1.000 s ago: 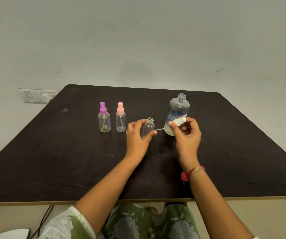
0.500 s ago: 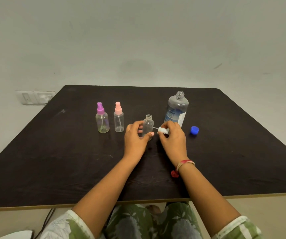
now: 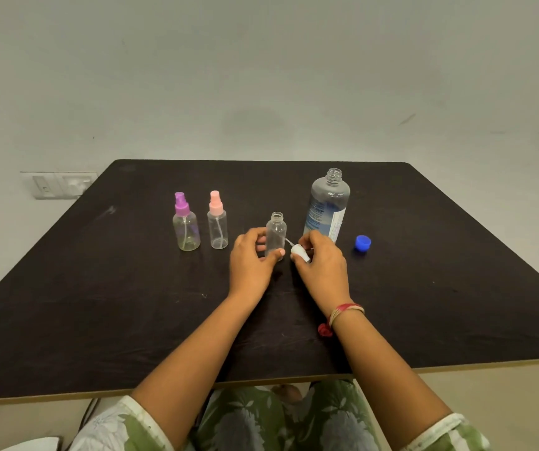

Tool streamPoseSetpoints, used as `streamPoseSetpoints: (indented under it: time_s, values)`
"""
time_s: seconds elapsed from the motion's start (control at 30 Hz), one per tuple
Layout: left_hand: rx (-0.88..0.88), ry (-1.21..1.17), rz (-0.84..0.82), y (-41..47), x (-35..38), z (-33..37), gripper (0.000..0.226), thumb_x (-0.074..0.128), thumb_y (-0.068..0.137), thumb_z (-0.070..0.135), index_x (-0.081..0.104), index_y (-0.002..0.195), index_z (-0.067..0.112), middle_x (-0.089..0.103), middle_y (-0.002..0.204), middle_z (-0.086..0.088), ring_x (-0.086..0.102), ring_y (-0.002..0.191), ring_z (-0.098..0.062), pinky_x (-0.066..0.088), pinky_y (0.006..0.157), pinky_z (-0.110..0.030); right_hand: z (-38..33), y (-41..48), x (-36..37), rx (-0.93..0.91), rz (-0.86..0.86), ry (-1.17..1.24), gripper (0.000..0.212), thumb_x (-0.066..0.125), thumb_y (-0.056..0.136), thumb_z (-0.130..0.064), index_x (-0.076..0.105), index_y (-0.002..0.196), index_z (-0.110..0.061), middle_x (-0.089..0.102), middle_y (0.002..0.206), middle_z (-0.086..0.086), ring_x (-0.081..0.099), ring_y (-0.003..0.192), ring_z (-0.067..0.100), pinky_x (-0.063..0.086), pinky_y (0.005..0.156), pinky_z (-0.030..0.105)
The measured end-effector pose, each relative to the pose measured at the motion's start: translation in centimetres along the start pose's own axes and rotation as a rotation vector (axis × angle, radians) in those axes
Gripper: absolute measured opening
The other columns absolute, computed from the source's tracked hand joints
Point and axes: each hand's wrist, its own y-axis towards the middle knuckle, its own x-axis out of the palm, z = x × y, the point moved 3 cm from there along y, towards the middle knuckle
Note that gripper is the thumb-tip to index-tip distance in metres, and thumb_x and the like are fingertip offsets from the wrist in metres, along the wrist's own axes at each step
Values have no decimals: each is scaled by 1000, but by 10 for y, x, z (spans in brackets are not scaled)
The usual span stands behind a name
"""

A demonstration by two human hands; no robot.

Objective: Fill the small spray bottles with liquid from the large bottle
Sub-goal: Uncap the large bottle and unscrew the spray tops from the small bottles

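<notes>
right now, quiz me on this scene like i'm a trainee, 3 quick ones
1. True or false: the large bottle is capped.
2. Which hand holds the white spray top? A left, B right, C neither.
3. Fill in: the blue cap lies on the table to the ___ of the large bottle.

Key: 1 false, its neck is open. 2 B, the right hand. 3 right.
</notes>
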Motion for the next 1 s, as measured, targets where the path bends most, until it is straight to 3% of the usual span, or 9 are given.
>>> streamPoseSetpoints:
  time_s: [0.17, 0.37, 0.6, 0.77, 0.83, 0.9, 1.0]
  values:
    - [-9, 0, 0, -1, -1, 0, 42, 78, 75, 9, 59, 112, 17, 58, 109, -3, 58, 87, -3, 44, 67, 1, 0, -1, -1, 0, -20, -6, 12, 66, 83, -18, 55, 89, -16, 59, 88, -3, 54, 80, 13, 35, 61, 19]
    - [-34, -17, 12, -4, -5, -2, 65, 82, 71, 12, 49, 127, 15, 48, 119, -1, 50, 108, -9, 47, 80, -14, 0, -2, 0, -10, 22, 42, 24, 69, 85, -27, 56, 102, -17, 57, 101, -3, 55, 89, 12, 47, 77, 27]
    - [-55, -29, -1, -11, -20, -7, 69, 82, 70, 6, 46, 128, 13, 46, 118, -3, 48, 107, -10, 45, 83, -17, -8, -5, -7, -126, 177, 136, 11, 65, 86, -9, 58, 93, -13, 55, 90, -7, 54, 87, 12, 38, 79, 21]
    - [32, 70, 9, -9, -49, -13, 54, 77, 77, 10, 49, 123, 16, 49, 114, 0, 50, 103, -9, 44, 77, -10, -26, -12, -8, -313, 268, 233, 13, 61, 83, 3, 59, 87, -9, 55, 85, -2, 50, 77, 7, 39, 71, 13]
    - [104, 100, 39, -6, -63, -14, 47, 75, 78, 10, 52, 118, 15, 53, 110, -2, 53, 98, -9, 45, 74, -8, -43, -19, -2, -367, 206, 330, 14, 61, 81, 5, 60, 86, -8, 55, 85, -1, 49, 75, 2, 40, 68, 11]
    - [168, 112, 77, -6, -74, -15, 40, 73, 79, 6, 53, 113, 13, 56, 107, -3, 55, 93, -6, 46, 74, -7, -64, -27, 11, -409, 37, 423, 15, 62, 82, 2, 61, 91, -9, 57, 88, 1, 53, 78, 3, 43, 68, 12]
    - [172, 95, 148, -8, -84, -14, 32, 66, 83, 2, 53, 109, 13, 55, 105, -2, 55, 89, -3, 43, 73, -4, -81, -33, 41, -338, -141, 522, 26, 64, 82, -3, 58, 104, -17, 57, 101, 0, 57, 90, 3, 47, 79, 14]
